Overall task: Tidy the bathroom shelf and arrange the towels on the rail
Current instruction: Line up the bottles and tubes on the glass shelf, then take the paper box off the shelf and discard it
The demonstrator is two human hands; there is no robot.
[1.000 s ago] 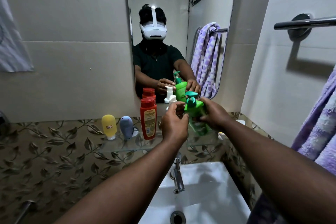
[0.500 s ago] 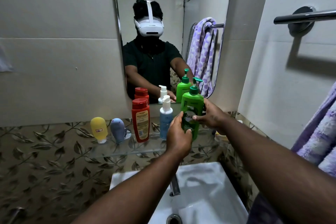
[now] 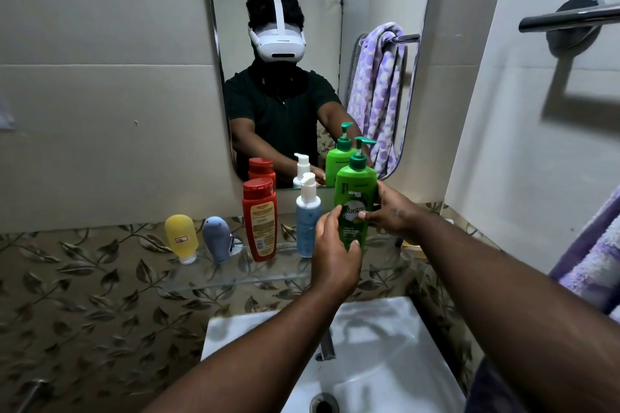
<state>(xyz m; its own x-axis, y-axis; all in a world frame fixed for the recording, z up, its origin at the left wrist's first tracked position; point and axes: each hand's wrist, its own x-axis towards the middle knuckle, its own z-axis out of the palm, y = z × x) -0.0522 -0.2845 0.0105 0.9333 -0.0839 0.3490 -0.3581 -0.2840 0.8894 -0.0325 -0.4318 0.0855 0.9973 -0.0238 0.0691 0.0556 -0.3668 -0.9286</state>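
- Forearms are pointing forward over the sink (image 3: 402,339), meeting at the green bottle (image 3: 355,191).
- Left hand (image 3: 335,258) is showing its back to the camera, wrist straight, fingers (image 3: 330,220) curling up round the bottle's lower left side and thumb pressing low on its front.
- Right hand (image 3: 392,214) is coming in from the right at label height, thumb lying across the label and the other fingers wrapping behind the bottle, mostly hidden.
- Both hands are gripping the bottle, neither one opened flat.
- Green bottle is standing upright with its pump on top, at the right end of the row above the glass shelf (image 3: 235,273); its base is sitting behind the left hand, so contact with the glass is impossible to tell.
- White pump bottle (image 3: 307,221) is standing just beside it on the left, then the red bottle (image 3: 260,221), blue tube (image 3: 216,238) and yellow tube (image 3: 181,238), all upright on the shelf.
- Purple towel (image 3: 597,261) is hanging at the right edge, below the rail (image 3: 570,18).
- Mirror (image 3: 228,43) is reflecting the bottles and arms.
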